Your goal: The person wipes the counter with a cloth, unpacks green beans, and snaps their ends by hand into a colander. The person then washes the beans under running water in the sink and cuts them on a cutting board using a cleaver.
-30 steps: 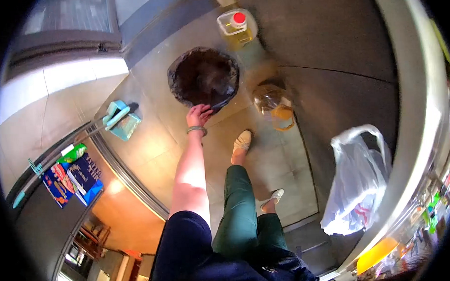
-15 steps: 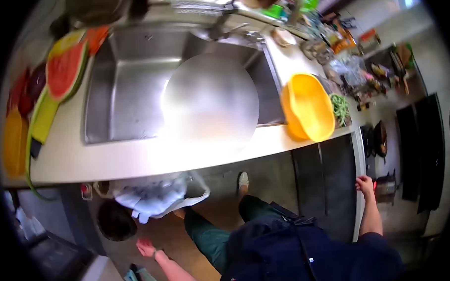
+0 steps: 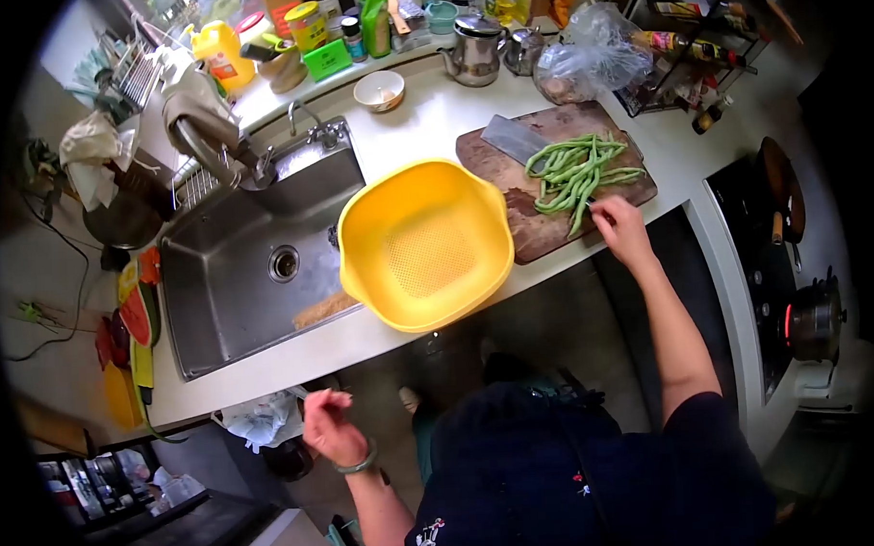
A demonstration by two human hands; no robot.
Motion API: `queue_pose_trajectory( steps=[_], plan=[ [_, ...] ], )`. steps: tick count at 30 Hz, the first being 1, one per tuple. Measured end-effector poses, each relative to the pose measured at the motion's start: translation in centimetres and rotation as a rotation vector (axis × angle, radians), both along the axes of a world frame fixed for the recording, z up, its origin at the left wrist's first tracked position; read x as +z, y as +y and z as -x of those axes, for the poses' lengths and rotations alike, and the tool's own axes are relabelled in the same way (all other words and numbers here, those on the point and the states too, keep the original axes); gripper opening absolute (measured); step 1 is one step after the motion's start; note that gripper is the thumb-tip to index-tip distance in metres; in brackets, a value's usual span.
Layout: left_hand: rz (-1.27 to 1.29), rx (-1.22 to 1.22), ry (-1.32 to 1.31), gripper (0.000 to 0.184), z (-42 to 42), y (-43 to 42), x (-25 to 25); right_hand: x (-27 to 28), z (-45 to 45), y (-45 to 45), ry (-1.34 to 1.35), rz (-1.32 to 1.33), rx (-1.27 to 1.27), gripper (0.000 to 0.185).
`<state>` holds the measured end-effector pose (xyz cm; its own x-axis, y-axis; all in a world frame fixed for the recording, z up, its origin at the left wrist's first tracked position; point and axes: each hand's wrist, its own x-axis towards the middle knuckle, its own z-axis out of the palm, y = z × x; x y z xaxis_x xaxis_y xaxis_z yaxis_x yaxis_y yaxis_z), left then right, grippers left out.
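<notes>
Green beans (image 3: 578, 175), right hand (image 3: 624, 230) now beside them

Yellow colander (image 3: 427, 259), green beans (image 3: 578, 177), brown board (image 3: 527, 233).
Colander an even bright yellow, its base dotted with a fine grid of holes. Beans mid-green throughout. Board mottled, with darker brown patches; knife blade (image 3: 511, 138) dull grey. Counter (image 3: 415, 131) off-white, sink (image 3: 225, 271) silver-grey. Bowl (image 3: 380, 88) white, with brownish marks on its side. Watermelon (image 3: 137, 318) red inside a green rind. Jug (image 3: 222, 55) behind the sink also yellow. The person's shirt (image 3: 521, 463) navy, bearing small white and red motifs (image 3: 430, 536); bracelet (image 3: 357, 461) greyish green.
</notes>
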<state>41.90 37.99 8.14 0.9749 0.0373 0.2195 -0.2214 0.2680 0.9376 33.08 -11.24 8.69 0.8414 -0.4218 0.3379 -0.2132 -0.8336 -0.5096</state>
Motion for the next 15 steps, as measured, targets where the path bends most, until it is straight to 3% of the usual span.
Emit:
queue_pose_trajectory(
  steps=[6, 15],
  plan=[
    [-0.224, -0.312, -0.140, 0.035, -0.2, -8.1, 3.2, -2.1, -6.1, -4.2, -0.062, 0.128, -0.038, 0.009],
    [-0.232, -0.392, -0.020, 0.033, -2.7, -9.0, 2.6, -3.2, -8.3, -4.5, 0.066, 0.333, 0.102, 0.021]
  ],
)
